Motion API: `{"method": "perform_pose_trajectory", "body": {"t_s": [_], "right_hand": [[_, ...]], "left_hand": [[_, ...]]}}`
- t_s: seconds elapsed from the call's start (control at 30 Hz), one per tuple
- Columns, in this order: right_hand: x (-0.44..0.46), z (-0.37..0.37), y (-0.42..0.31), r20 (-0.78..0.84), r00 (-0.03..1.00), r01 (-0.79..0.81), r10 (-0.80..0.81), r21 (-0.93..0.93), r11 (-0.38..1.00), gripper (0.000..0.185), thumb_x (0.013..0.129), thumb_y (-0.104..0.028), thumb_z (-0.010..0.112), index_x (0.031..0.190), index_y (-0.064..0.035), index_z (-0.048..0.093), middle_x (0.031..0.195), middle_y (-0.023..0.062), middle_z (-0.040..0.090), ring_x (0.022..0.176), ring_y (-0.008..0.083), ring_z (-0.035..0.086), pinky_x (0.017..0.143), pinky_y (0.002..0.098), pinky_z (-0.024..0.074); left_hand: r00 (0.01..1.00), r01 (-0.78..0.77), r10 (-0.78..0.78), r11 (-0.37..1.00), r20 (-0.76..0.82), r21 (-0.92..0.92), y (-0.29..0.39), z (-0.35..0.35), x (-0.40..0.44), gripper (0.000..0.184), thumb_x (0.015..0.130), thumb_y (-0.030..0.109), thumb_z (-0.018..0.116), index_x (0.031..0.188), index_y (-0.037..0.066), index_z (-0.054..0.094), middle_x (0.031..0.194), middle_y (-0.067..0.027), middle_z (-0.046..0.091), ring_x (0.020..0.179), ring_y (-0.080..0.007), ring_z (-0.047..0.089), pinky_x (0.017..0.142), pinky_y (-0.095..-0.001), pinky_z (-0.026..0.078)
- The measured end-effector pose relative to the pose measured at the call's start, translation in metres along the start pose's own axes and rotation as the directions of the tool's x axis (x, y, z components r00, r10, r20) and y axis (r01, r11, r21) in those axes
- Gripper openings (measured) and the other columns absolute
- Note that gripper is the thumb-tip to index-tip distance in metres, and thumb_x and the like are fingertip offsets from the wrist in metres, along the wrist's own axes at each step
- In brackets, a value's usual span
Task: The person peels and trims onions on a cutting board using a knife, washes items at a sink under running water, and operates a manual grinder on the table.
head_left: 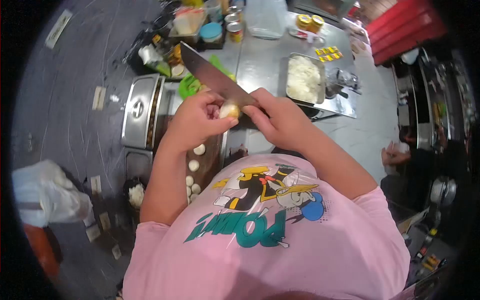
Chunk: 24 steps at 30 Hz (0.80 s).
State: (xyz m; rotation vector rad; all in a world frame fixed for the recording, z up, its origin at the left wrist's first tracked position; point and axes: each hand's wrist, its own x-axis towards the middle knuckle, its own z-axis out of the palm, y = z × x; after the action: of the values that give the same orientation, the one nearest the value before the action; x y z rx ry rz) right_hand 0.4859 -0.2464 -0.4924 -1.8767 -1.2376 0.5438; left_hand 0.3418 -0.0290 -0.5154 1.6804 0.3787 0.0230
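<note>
Between the fingers of my left hand (200,117) is a round, whitish-yellow piece of food (229,111), perhaps an onion. My right hand (277,116) grips a large knife (215,75) near the heel of its blade, and the tip points up and to the left. The blade lies right beside the food, above my left fingers. The knife's handle is mostly hidden in my right hand. Under my left forearm, several round white pieces (194,165) lie in a row on a brown board (212,156). A green bag (188,87) shows behind my left hand.
A metal tray (289,95) of chopped white food stands at the back right, beside a clear container (342,80). Cans (234,32) and a blue-lidded tub (211,32) stand at the back. A lidded steel container (141,112) is at the left. Another person's hand (395,154) shows at the right.
</note>
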Motion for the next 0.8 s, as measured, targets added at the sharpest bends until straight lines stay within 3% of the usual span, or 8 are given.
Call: {"method": "perform_pose_trajectory", "body": {"t_s": [0.2, 0.27, 0.4, 0.6, 0.67, 0.73, 0.8], "right_hand": [[0.02, 0.025, -0.012, 0.08, 0.995, 0.052, -0.059, 0.084, 0.995, 0.021, 0.109, -0.023, 0.064, 0.109, -0.0033, 0.056, 0.08, 0.0223, 0.069, 0.073, 0.0464, 0.068, 0.066, 0.0518, 0.0516], [0.022, 0.033, -0.018, 0.004, 0.995, 0.1, -0.102, 0.138, 0.985, 0.02, 0.11, -0.022, 0.064, 0.115, -0.004, 0.058, 0.082, 0.0213, 0.07, 0.072, 0.0448, 0.069, 0.066, 0.0497, 0.0527], [0.029, 0.043, -0.028, 0.011, 0.99, 0.141, -0.143, 0.084, 0.986, 0.021, 0.109, -0.021, 0.065, 0.12, -0.0043, 0.061, 0.086, 0.0218, 0.072, 0.076, 0.0446, 0.07, 0.068, 0.0496, 0.0546], [0.038, 0.057, -0.029, -0.004, 0.988, 0.157, -0.157, 0.065, 0.985, 0.025, 0.106, -0.018, 0.07, 0.125, -0.0035, 0.063, 0.096, 0.0223, 0.076, 0.085, 0.0426, 0.076, 0.073, 0.0471, 0.0586], [0.041, 0.062, -0.026, -0.028, 0.964, 0.264, -0.263, 0.119, 0.957, 0.034, 0.102, -0.019, 0.076, 0.129, -0.0028, 0.063, 0.101, 0.0208, 0.079, 0.088, 0.0381, 0.079, 0.074, 0.0437, 0.0605], [0.043, 0.066, -0.028, -0.043, 0.964, 0.266, -0.263, 0.11, 0.958, 0.039, 0.099, -0.019, 0.08, 0.13, -0.0025, 0.063, 0.103, 0.0203, 0.08, 0.089, 0.0359, 0.08, 0.075, 0.0424, 0.0612], [0.046, 0.07, -0.031, -0.058, 0.963, 0.268, -0.263, 0.104, 0.958, 0.044, 0.097, -0.02, 0.083, 0.132, -0.0022, 0.063, 0.105, 0.0198, 0.08, 0.09, 0.0336, 0.081, 0.076, 0.041, 0.062]], "left_hand": [[0.998, -0.062, 0.055, 0.968, -0.038, -0.241, -0.005, -0.016, -0.033, 0.048, 0.088, 0.003, 0.087, 0.131, -0.004, 0.068, 0.108, -0.002, 0.072, 0.09, -0.0057, 0.066, 0.08, -0.0237, 0.054], [0.996, -0.054, 0.028, 0.954, -0.089, -0.294, -0.009, -0.018, -0.042, 0.048, 0.088, 0.002, 0.087, 0.132, -0.004, 0.068, 0.108, -0.002, 0.072, 0.09, -0.0055, 0.066, 0.08, -0.0233, 0.054], [0.989, -0.099, 0.045, 0.908, -0.139, -0.407, -0.016, -0.023, -0.058, 0.05, 0.088, -0.001, 0.086, 0.135, -0.003, 0.067, 0.105, -0.0007, 0.07, 0.089, -0.0047, 0.063, 0.079, -0.0213, 0.053], [0.978, -0.137, 0.079, 0.942, -0.193, -0.306, -0.013, -0.031, -0.076, 0.056, 0.088, -0.002, 0.085, 0.141, -0.003, 0.065, 0.105, 0.0023, 0.066, 0.089, -0.0037, 0.061, 0.078, -0.0203, 0.052], [0.972, -0.158, 0.101, 0.949, -0.212, -0.272, -0.017, -0.031, -0.08, 0.057, 0.088, -0.001, 0.085, 0.141, -0.003, 0.066, 0.106, 0.0024, 0.066, 0.089, -0.0036, 0.061, 0.079, -0.0204, 0.052], [0.964, -0.182, 0.127, 0.955, -0.232, -0.235, -0.018, -0.033, -0.083, 0.057, 0.088, 0.0, 0.086, 0.141, -0.002, 0.066, 0.107, 0.0024, 0.066, 0.088, -0.0035, 0.061, 0.079, -0.0206, 0.052], [0.969, -0.151, 0.128, 0.984, -0.212, -0.098, -0.017, -0.036, -0.087, 0.063, 0.084, 0.0, 0.087, 0.143, -0.003, 0.065, 0.125, -0.0034, 0.062, 0.104, -0.0102, 0.062, 0.092, -0.0275, 0.052]]}}
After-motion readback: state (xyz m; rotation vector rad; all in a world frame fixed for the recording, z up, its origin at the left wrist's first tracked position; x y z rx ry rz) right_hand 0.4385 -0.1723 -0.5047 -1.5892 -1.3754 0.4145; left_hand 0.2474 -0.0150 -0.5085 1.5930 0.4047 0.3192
